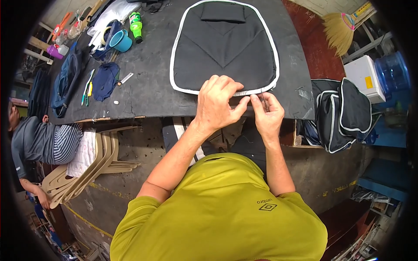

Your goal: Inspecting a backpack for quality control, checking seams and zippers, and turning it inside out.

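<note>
A black padded fabric panel (224,43) with white edge binding (173,56) lies flat on the dark table, a flap near its far end and stitched V lines across it. Its near edge is gripped by my left hand (217,102), fingers on top and thumb at the white binding. My right hand (267,112) pinches a thin dark tool (263,99) at the same edge, just right of my left thumb. The tool is too small to name; fingers partly hide it.
Left on the table are a teal cup (121,41), a green bottle (136,27), scissors (88,87) and a navy cloth piece (106,81). A person (39,143) sits beside stacked beige chairs (98,163). Black white-trimmed bags (333,115) stand right; a broom (342,32) is beyond.
</note>
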Tool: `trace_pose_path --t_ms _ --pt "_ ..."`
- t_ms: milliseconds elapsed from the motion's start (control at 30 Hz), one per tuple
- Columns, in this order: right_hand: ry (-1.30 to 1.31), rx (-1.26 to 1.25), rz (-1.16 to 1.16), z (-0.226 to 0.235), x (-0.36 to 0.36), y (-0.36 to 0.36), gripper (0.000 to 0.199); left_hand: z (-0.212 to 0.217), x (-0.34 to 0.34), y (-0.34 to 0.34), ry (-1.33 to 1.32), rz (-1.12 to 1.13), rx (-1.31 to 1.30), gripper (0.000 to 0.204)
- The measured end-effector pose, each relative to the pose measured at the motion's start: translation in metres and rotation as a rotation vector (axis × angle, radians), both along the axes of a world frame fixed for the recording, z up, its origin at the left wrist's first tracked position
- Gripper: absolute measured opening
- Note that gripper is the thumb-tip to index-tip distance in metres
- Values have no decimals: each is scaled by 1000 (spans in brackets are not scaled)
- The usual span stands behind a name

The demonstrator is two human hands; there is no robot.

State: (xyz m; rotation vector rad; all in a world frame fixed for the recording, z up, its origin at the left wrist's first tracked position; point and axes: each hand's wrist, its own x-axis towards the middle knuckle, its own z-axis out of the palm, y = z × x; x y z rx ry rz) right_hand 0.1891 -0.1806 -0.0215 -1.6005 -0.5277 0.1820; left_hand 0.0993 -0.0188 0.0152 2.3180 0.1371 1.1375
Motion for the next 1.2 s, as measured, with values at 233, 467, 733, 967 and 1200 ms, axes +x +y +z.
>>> trace_pose_path --t_ms 233,467,733,967,1200 --pt "-55 34 -17 -13 6 3 10 -10 0 -10 -30 10 -77 15" --pt "-611 -137 -177 -12 4 -12 34 -8 -9 -16 -47 -72 -265 13" --pt "-821 -146 -194 -12 3 -21 34 49 -59 -24 -301 -224 -167 13" --pt "-716 -94 -158 -19 8 -26 29 50 -65 -15 -304 -186 -318 14" --pt "-785 -175 -140 -12 7 -47 28 20 -17 -11 84 66 -46 26"
